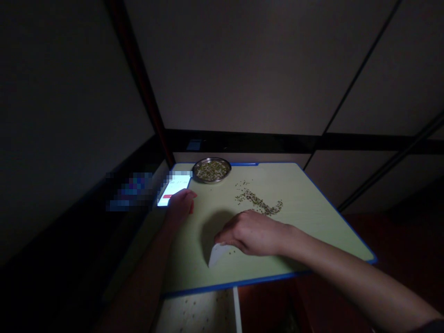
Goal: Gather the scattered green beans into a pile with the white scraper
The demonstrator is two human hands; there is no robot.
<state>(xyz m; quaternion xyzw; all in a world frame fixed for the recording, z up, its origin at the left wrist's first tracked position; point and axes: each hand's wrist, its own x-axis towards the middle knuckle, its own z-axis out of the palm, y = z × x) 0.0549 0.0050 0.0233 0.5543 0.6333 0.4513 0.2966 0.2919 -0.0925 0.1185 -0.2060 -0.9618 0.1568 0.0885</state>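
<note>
Two bare hands are over a pale table (305, 236) with a blue edge in the head view, the only one there is. The right hand (248, 231) pinches a white card (217, 253) between thumb and fingers, a narrow, closed grip, with the card's pointed corner slanting down toward the near edge. Whether that corner touches the table, I cannot tell. A few stray grains (232, 252) lie just beside the card, while the main scatter of small greenish grains (258, 201) spreads loosely beyond the right hand, near the middle of the table. More grains sit in a round metal plate (222, 180) at the far side, toward the left corner.

The left hand (181, 203) is at the near end of a lit phone (177, 185), fingers loosely curled; I cannot tell whether it holds anything or presses the screen. The phone lies just beside the plate.

The stray grains could roll off the near edge if the card flicked them, since no raised rim shows there. A careless right forearm might brush the loose scatter wider. The left hand could nudge the phone into the plate and spill it. Dim light and the hand's shadow would make single grains easy to miss.
</note>
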